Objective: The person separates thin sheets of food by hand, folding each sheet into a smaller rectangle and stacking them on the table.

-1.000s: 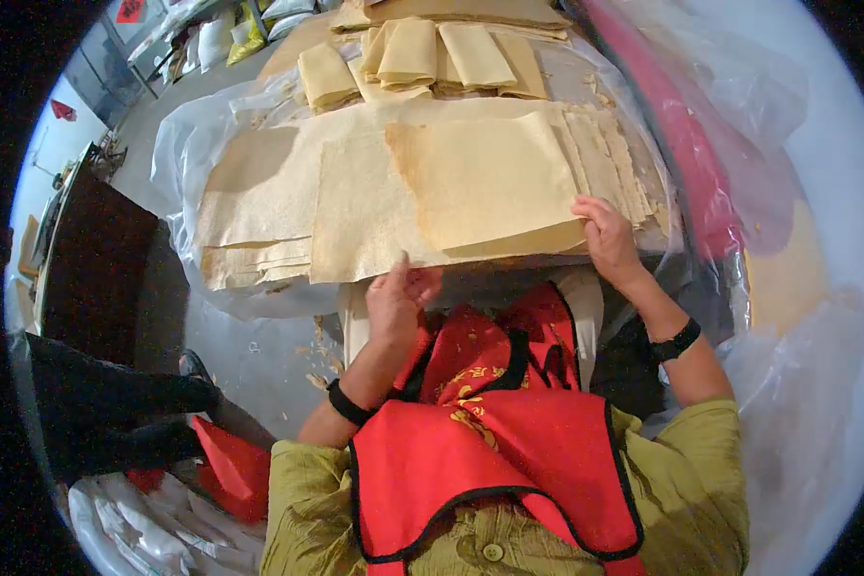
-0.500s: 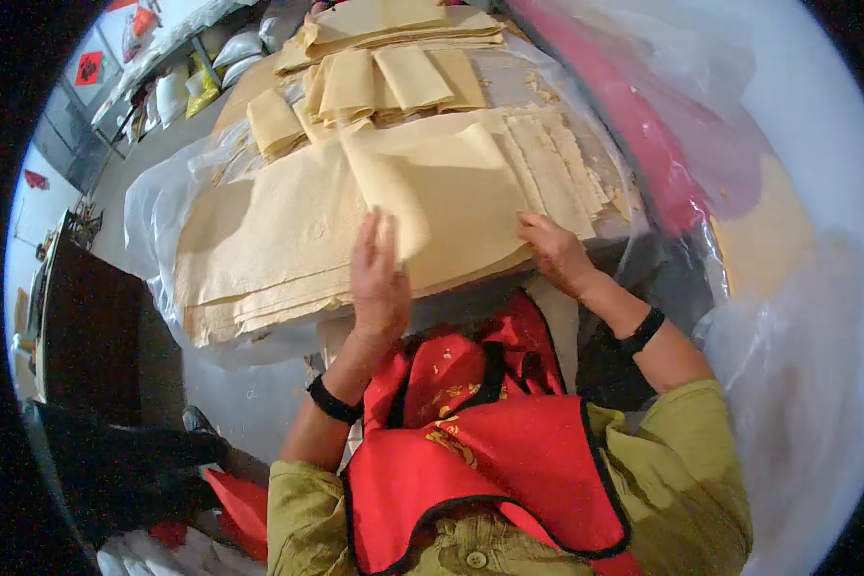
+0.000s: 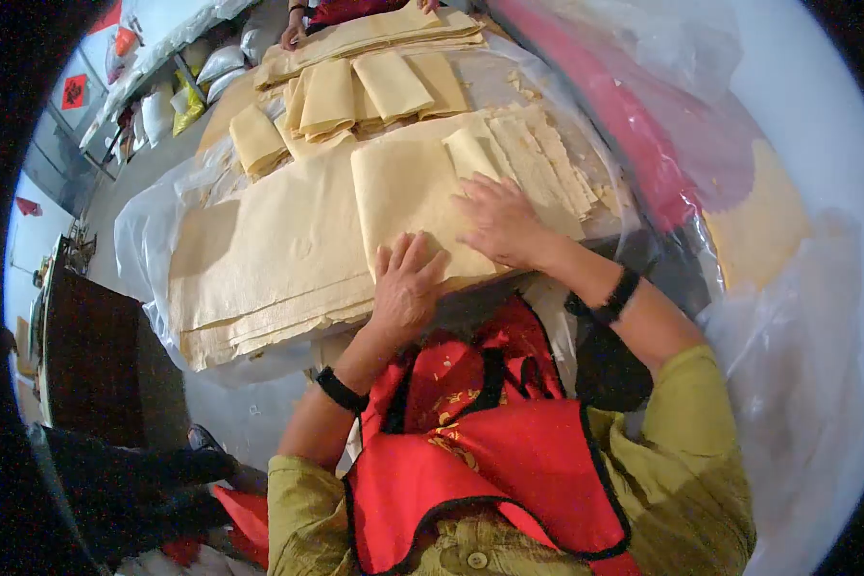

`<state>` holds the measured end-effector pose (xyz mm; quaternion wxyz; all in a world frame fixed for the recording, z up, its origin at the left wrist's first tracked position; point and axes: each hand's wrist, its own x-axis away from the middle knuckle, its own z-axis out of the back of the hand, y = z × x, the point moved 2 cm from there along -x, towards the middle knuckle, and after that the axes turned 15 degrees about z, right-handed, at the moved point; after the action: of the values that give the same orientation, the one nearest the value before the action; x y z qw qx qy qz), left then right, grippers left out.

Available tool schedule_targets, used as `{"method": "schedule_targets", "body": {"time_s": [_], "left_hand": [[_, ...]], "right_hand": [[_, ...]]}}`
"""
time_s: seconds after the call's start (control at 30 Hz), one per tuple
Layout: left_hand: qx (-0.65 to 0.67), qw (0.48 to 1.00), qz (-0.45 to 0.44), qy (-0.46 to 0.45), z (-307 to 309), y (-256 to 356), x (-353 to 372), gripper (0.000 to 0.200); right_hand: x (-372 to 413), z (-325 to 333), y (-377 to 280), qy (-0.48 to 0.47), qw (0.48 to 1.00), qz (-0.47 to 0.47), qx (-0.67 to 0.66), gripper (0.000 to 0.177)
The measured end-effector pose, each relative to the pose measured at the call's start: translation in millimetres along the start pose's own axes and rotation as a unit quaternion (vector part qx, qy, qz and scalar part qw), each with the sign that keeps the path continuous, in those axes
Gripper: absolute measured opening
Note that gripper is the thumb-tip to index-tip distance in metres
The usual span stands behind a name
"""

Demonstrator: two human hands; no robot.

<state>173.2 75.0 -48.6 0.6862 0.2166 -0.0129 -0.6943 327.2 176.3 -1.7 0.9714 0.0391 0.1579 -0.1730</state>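
Note:
A tan, paper-thin sheet (image 3: 403, 187) lies folded into a narrow strip on top of a big stack of flat tan sheets (image 3: 269, 254). My left hand (image 3: 405, 280) presses flat on the strip's near end, fingers spread. My right hand (image 3: 497, 219) lies palm down on its right side, fingers spread too. Neither hand grips anything. Both wrists wear black bands.
Several folded sheets (image 3: 355, 91) lie in a row behind the stack, with another flat pile (image 3: 374, 34) beyond, where another person's hand (image 3: 291, 36) rests. Clear plastic film (image 3: 149, 221) covers the table. Pink plastic (image 3: 643, 125) hangs right. A dark cabinet (image 3: 96, 355) stands left.
My left hand lifted the sheet's left edge and folded it over to the right. Both hands now press the folded strip flat. The view shifted slightly.

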Motion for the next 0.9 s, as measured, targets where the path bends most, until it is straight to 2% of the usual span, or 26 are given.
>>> {"method": "schedule_targets", "body": {"time_s": [0.1, 0.17, 0.27, 0.3, 0.4, 0.43, 0.57, 0.6, 0.63, 0.67, 0.73, 0.77, 0.9], "left_hand": [[0.001, 1.0, 0.021, 0.007, 1, -6, -1, 0.046], [0.001, 0.998, 0.059, 0.024, 17, -1, -1, 0.054], [0.199, 0.959, 0.185, 0.079, 20, -35, -9, 0.063], [0.183, 0.952, 0.191, 0.152, 18, -48, -12, 0.066], [0.31, 0.878, 0.364, 0.017, 30, -65, -34, 0.066], [0.434, 0.804, 0.405, -0.032, 36, -58, -35, 0.061], [0.595, 0.74, 0.299, -0.091, 42, -30, -49, 0.052], [0.568, 0.781, 0.251, -0.068, 35, -24, -56, 0.052], [0.538, 0.817, 0.2, -0.045, 22, -19, -65, 0.052], [0.505, 0.85, 0.147, -0.023, 11, -13, -72, 0.052], [0.349, 0.936, 0.033, 0.037, 5, 13, -79, 0.053], [0.34, 0.94, 0.04, 0.003, 4, 26, -80, 0.055], [0.163, 0.986, 0.02, 0.03, -33, 36, -92, 0.056]], "right_hand": [[-18, -19, 5, -0.163, 0.987, -0.001, -0.003, 0.062], [-18, -17, 10, -0.173, 0.984, -0.008, -0.037, 0.065], [-12, -27, 16, -0.159, 0.986, -0.016, -0.042, 0.066], [-11, -31, 18, -0.15, 0.988, -0.015, -0.035, 0.067], [-11, -25, 15, -0.153, 0.987, -0.026, -0.042, 0.066], [-11, -25, 14, -0.155, 0.987, -0.025, -0.041, 0.066], [-10, -28, 22, -0.155, 0.987, -0.019, -0.044, 0.065], [-9, -29, 24, -0.153, 0.987, -0.013, -0.047, 0.064], [-6, -29, 24, -0.084, 0.995, 0.004, -0.059, 0.058], [-7, -30, 28, -0.118, 0.992, 0.015, -0.05, 0.057], [-13, -26, 35, -0.184, 0.982, 0.035, -0.029, 0.053], [-11, -26, 36, -0.19, 0.981, 0.033, -0.025, 0.046], [-1, -31, 44, -0.175, 0.984, 0.03, -0.023, 0.043]]}}
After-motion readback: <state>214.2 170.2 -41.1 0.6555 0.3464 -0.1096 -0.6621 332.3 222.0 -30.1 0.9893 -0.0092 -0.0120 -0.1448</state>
